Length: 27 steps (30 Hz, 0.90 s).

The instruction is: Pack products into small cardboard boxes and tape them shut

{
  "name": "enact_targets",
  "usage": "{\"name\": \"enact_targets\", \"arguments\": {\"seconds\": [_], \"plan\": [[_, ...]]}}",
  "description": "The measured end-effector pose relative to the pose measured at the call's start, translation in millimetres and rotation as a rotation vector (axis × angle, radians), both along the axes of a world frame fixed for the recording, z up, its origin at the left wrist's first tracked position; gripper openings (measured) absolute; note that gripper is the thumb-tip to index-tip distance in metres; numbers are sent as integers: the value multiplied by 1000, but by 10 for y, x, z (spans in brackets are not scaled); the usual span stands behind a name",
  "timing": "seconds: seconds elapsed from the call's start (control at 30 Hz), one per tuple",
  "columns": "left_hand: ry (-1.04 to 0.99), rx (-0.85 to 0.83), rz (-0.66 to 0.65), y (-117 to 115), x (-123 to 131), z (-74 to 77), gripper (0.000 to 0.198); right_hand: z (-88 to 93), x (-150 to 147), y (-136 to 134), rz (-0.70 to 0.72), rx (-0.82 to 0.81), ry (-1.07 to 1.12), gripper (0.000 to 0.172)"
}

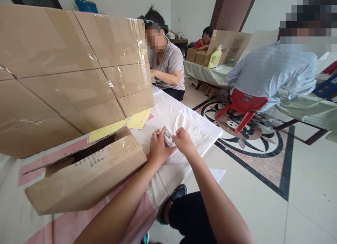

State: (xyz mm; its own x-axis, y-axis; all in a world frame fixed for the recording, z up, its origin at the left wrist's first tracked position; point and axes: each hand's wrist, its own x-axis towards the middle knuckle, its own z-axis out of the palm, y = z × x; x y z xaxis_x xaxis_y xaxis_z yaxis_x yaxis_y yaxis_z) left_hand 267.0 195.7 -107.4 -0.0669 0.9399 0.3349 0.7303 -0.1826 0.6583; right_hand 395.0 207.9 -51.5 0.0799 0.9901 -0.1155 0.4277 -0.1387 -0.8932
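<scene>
My left hand (158, 145) is wrapped round a small white box-like item (167, 136) with a grey-green mark on its top. It is held just above the cloth-covered table (181, 123), near the table's right edge. My right hand (182, 140) is closed in a pinch at the right side of the white item; whatever lies between those fingertips is too small to make out. To the left of my left hand stands an open-topped cardboard box (89, 177), its inside mostly hidden.
A tall wall of taped cardboard (65, 65) rises behind the open box. Across the table's far end sits a person (171, 67). At right, another person sits on a red plastic chair (246, 103). A yellow bottle (215, 57) stands on a farther table.
</scene>
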Motion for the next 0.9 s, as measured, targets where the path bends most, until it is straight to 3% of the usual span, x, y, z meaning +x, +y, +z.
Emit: {"name": "enact_targets", "arguments": {"seconds": [0.47,0.9], "plan": [[-59,8,-15,-2,-5,-14,111,41,95,-82,26,-19,81,18],[-63,62,-31,22,-31,-74,118,38,172,-131,39,-99,13,23]]}}
